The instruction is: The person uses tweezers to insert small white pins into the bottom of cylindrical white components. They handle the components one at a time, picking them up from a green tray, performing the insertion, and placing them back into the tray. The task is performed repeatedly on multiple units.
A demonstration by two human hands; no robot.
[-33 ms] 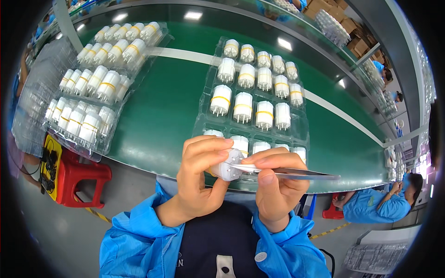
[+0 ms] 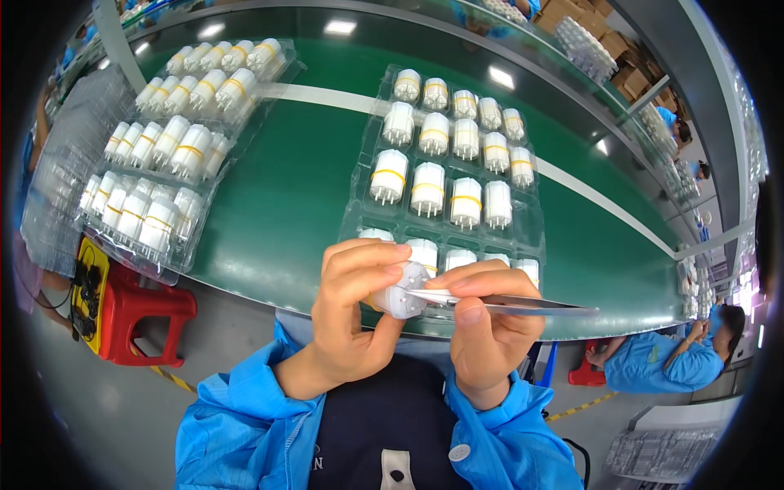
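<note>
My left hand [image 2: 357,306] is closed around a white cylindrical part with pins [image 2: 400,299], its end face turned to the right. A pair of metal tweezers [image 2: 535,306] is pinched between the thumb and fingers of my right hand [image 2: 494,322]. The pale tips of the tweezers reach the end face of the part, among its pins; the exact contact is too small to make out. Just beyond both hands lies a clear plastic tray [image 2: 365,196] with rows of similar white pin-ended cylinders [image 2: 429,189], many banded in yellow. My hands partly hide its nearest row.
Another clear tray of white cylinders [image 2: 178,263] stands on the green worktop [image 2: 269,212] at left, beside stacked clear trays [image 2: 73,163]. A red stool [image 2: 151,314] is at lower left. A person in blue [image 2: 665,359] sits at right. A metal rail [image 2: 359,24] crosses the far side.
</note>
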